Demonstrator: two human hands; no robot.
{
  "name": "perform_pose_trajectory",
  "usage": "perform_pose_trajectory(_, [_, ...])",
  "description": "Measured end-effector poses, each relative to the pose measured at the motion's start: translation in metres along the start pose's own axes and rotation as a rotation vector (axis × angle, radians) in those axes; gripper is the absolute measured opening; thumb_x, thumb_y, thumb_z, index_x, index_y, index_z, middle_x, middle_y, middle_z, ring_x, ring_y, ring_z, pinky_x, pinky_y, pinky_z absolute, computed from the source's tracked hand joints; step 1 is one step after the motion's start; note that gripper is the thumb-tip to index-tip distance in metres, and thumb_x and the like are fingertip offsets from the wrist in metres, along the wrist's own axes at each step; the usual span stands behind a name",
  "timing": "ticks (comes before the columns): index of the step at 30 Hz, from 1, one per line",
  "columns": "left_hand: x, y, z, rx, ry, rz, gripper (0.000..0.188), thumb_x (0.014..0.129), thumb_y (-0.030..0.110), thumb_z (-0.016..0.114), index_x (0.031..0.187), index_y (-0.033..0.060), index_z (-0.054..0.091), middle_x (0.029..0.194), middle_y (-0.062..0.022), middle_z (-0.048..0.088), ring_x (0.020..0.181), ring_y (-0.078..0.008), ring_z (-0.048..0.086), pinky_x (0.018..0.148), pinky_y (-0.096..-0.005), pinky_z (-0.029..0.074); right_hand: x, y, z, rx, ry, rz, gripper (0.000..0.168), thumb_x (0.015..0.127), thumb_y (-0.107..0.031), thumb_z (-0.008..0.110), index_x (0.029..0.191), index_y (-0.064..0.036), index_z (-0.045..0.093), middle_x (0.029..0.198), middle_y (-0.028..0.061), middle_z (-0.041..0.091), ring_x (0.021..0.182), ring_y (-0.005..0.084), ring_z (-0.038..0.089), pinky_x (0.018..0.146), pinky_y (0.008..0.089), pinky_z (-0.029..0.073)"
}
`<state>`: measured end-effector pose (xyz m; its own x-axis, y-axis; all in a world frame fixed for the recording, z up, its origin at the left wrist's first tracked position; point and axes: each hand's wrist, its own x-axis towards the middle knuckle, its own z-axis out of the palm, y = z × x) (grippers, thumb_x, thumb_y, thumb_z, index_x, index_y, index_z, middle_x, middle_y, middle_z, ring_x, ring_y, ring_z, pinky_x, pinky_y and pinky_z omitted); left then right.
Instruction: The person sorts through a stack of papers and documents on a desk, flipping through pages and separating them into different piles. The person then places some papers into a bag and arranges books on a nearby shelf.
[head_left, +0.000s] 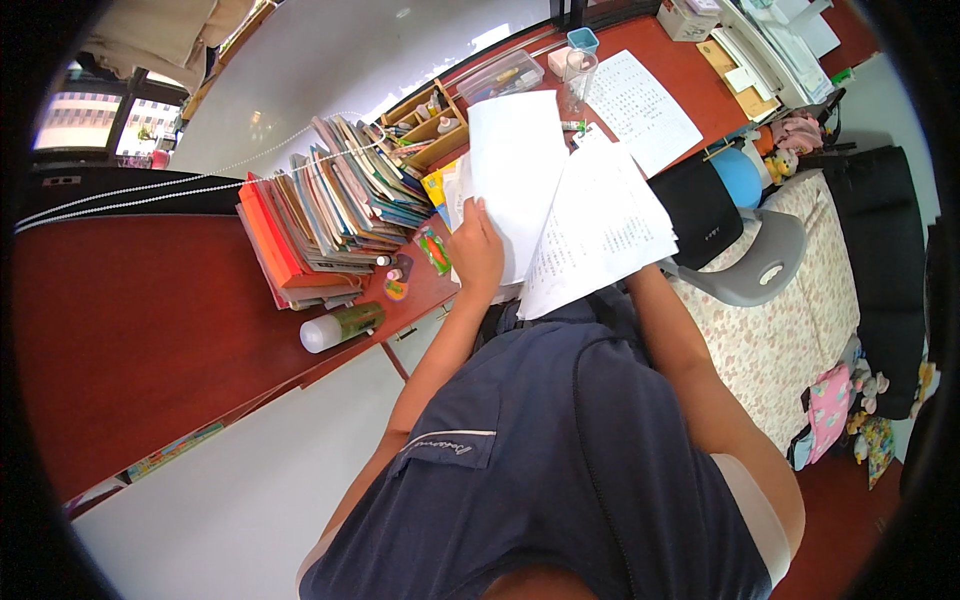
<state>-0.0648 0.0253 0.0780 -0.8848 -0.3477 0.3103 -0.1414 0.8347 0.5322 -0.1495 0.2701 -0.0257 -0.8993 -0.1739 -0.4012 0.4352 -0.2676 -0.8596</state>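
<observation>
My left hand (478, 251) grips the left edge of a blank white sheet (517, 165), its fingers bent over the margin. To the right, a fanned sheaf of printed sheets (604, 217) overlaps it, raised above my lap. My right forearm (667, 315) runs up beneath the sheaf; the paper hides my right hand, so its grip is not visible. More papers (456, 191) and a yellow packet (435, 187) lie just left of the blank sheet. A handwritten page (641, 109) rests on the red-brown desk (679, 56) beyond.
A row of books and folders (337, 202) lines the desk at left, near a bottle on its side (341, 328). Farther back are a wooden organizer (442, 142), a clear plastic box (501, 77) and a drinking glass (579, 81). A grey-backed chair (757, 262) stands at right beside a bed (780, 337).
</observation>
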Motion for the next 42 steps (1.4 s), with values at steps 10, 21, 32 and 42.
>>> perform_pose_trajectory(10, [0.006,-0.06,0.022,-0.091,0.087,-0.283,0.034,0.112,0.027,0.047,0.111,-0.0028,0.065,0.085,-0.0273,0.071,0.076,-0.0438,0.069,0.068,-0.0504,0.051,-0.011,0.03,-0.014,-0.006,0.031,0.032,0.04,0.092,-0.012,0.06,0.128,0.004,0.066,0.107,0.0113,0.074,0.092,0.0231,0.07,0.082,0.0379,0.055])
perform_pose_trajectory(21, [-0.009,-0.115,-0.017,-0.14,0.18,-0.387,0.031,0.109,0.024,0.055,0.113,-0.0038,0.068,0.097,-0.0243,0.074,0.082,-0.0337,0.07,0.076,-0.0415,0.053,0.002,0.044,-0.018,-0.206,0.121,0.029,0.04,0.091,-0.012,0.059,0.127,0.004,0.067,0.105,0.0112,0.075,0.091,0.0231,0.071,0.081,0.0379,0.055])
perform_pose_trajectory(32, [-0.035,-0.138,-0.073,-0.072,0.288,-0.2,0.015,0.102,0.01,0.063,0.109,0.0003,0.071,0.094,-0.0225,0.074,0.083,-0.0409,0.072,0.072,-0.0436,0.055,0.022,0.068,0.01,-0.534,0.179,0.089,0.039,0.091,-0.011,0.059,0.126,0.004,0.068,0.104,0.0111,0.076,0.089,0.0231,0.072,0.08,0.0379,0.056])
perform_pose_trajectory(42, [-0.027,-0.126,-0.153,-0.023,0.458,-0.167,0.014,0.102,0.003,0.06,0.112,-0.0014,0.069,0.094,-0.0182,0.074,0.08,-0.0273,0.071,0.074,-0.0362,0.055,0.02,0.075,0.013,-0.236,-0.022,0.205,0.04,0.095,-0.015,0.063,0.131,0.002,0.065,0.11,0.014,0.075,0.091,0.0217,0.073,0.08,0.0375,0.059])
